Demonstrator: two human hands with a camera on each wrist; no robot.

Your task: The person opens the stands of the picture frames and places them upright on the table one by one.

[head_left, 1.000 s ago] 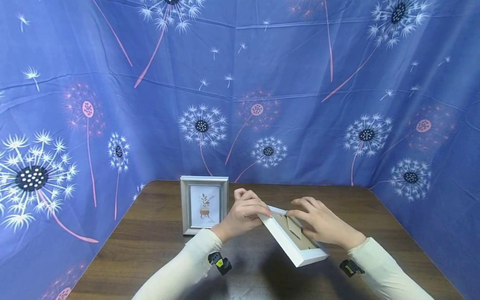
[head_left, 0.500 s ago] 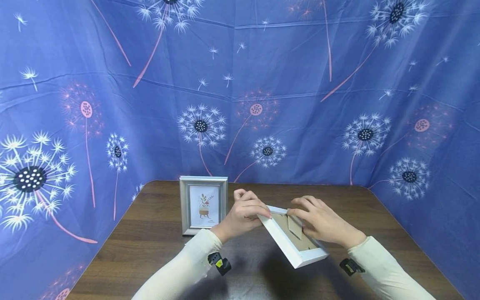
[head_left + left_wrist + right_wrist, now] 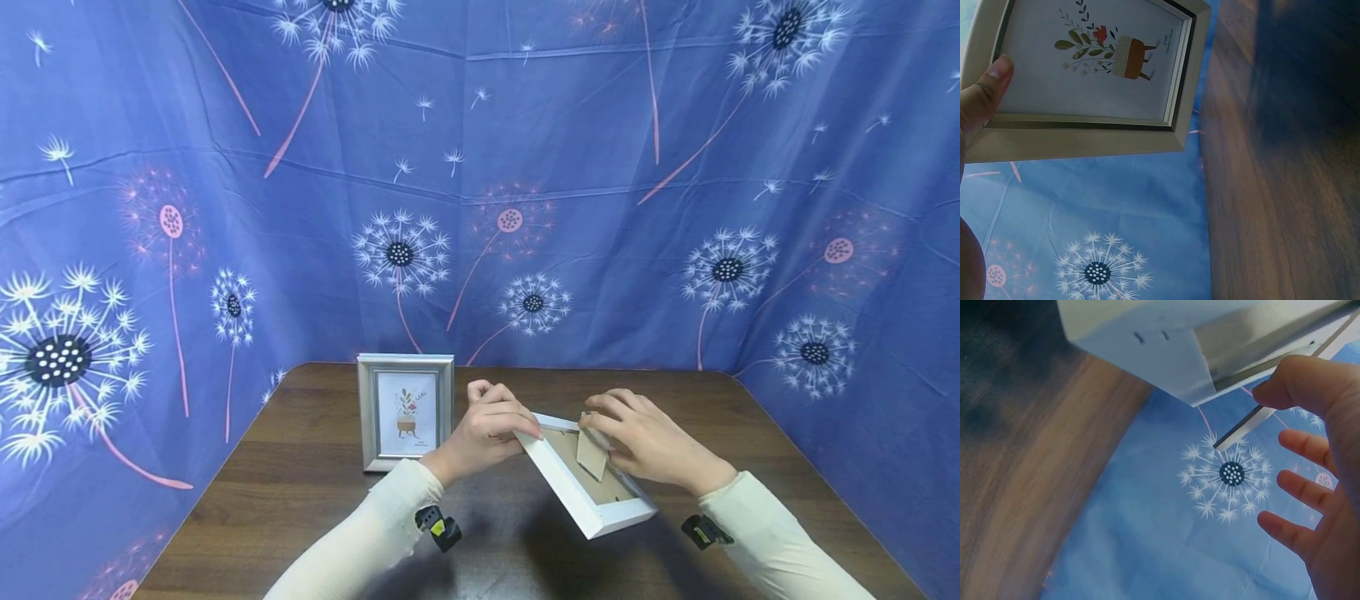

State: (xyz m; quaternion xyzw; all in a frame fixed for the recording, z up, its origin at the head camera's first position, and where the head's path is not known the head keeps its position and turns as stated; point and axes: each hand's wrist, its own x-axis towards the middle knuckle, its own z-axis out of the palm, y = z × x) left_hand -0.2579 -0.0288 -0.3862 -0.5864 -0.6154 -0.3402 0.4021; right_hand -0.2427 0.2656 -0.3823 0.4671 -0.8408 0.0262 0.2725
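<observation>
My left hand [image 3: 487, 429] grips a white picture frame [image 3: 558, 483] by its upper corner and holds it tilted above the table, brown back toward me. In the left wrist view its front shows a potted-plant print [image 3: 1116, 53], with my left thumb [image 3: 991, 87] against the front. On the back is a beige easel stand [image 3: 592, 452], raised a little from the backing. My right hand [image 3: 656, 442] pinches that stand near its upper edge between thumb and finger. In the right wrist view several fingers [image 3: 1304, 487] of that hand stand apart from the stand [image 3: 1241, 430].
A silver picture frame [image 3: 369, 417] with a similar plant print stands upright on the brown wooden table [image 3: 300, 500], left of my left hand. Blue dandelion-print cloth [image 3: 622, 283] hangs behind the table and along both sides.
The stand has swung outward from the frame's back, toward the right, with my right fingers on it. My left hand and the white frame stay nearly in place.
</observation>
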